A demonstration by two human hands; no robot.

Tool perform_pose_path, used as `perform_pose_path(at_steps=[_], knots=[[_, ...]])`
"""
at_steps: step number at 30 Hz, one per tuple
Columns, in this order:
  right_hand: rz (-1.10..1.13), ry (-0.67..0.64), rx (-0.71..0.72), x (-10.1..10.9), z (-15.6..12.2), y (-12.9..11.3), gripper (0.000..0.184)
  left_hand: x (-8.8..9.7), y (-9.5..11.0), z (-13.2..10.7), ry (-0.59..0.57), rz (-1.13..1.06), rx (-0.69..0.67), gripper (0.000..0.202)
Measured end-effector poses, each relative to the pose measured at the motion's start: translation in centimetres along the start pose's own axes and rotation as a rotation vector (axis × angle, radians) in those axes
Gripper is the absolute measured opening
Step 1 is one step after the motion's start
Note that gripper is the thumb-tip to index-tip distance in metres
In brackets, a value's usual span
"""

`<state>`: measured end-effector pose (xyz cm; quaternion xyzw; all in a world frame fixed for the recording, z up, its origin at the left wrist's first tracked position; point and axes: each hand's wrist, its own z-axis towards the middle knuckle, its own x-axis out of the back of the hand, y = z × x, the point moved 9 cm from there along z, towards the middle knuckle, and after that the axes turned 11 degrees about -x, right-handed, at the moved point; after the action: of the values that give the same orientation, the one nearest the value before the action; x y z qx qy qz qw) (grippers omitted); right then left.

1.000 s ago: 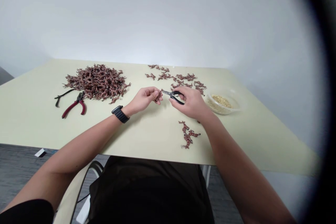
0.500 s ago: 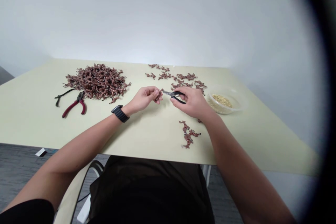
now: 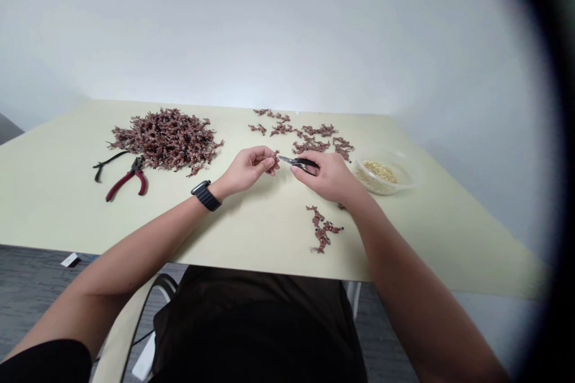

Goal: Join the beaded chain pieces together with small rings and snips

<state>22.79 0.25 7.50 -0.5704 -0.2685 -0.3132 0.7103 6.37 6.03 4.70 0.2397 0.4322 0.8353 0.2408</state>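
Between the thumb and fingers of my left hand (image 3: pixel 252 169) is a small brown figurine (image 3: pixel 277 154), mostly hidden by the fingertips. My right hand (image 3: pixel 330 176) is wrapped round black-handled needle-nose pliers (image 3: pixel 291 161), whose silver jaws point left and reach the figurine at my left fingertips. I cannot make out what the tips grip. Below my right hand lie a few more brown, animal-shaped figurines (image 3: pixel 321 230), one with a thin metal loop. Beyond both hands, several others (image 3: pixel 312 143) lie in loose groups.
On the left of the pale table (image 3: pixel 251 227) is a large heap of brown figurines (image 3: pixel 168 137). Red-handled pliers (image 3: pixel 128 182) and a black-handled tool (image 3: pixel 108 164) lie before it. A clear round tub (image 3: pixel 411 176) with small gold-coloured pieces (image 3: pixel 381 172) stands on the right.
The pliers' handles have come closer together in my right hand. My left fingers have shifted slightly around the figurine. The things lying on the table stay put.
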Motion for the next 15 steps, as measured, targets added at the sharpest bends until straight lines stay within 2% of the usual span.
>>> perform_pose_path(at_steps=[4,10,13,15], knots=[[0.111,-0.07,-0.048,-0.6,0.3,0.5,0.033,0.5,0.3,-0.1,0.052,0.104,-0.065,0.034],[0.227,-0.173,-0.082,-1.2,0.5,0.7,0.041,0.7,1.4,-0.1,0.064,0.295,-0.15,0.024],[0.243,-0.168,-0.097,-1.3,0.5,1.0,0.042,0.8,1.6,-0.1,0.082,0.325,-0.147,0.024],[0.198,-0.111,-0.085,-1.2,0.6,1.2,0.039,1.2,1.2,-0.1,0.124,0.318,-0.122,0.027]])
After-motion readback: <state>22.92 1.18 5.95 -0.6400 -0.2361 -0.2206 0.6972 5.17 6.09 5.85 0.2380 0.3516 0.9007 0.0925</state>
